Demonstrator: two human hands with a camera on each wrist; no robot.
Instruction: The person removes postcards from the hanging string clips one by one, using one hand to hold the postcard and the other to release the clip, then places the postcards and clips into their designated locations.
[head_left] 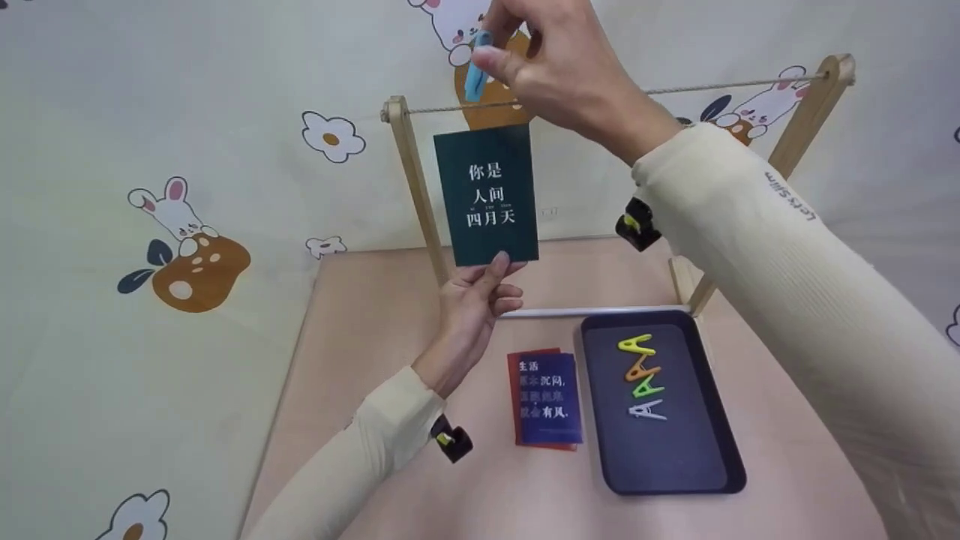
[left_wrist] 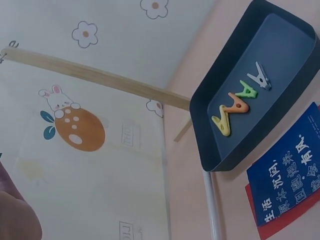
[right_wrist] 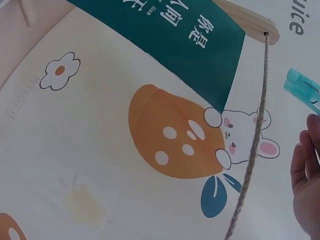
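Note:
My left hand pinches the bottom edge of a dark green card with white writing, held upright just below the rope. Above the rope, my right hand pinches a light blue clothespin between thumb and fingers. In the right wrist view the clothespin sits beside the rope, apart from it, and the green card's top corner comes close to the rope. Only part of the left hand shows in the left wrist view.
The rope spans two wooden posts. On the pink table a dark tray holds several colored clothespins. Left of it lie a blue card and a red card beneath. A patterned wall stands behind.

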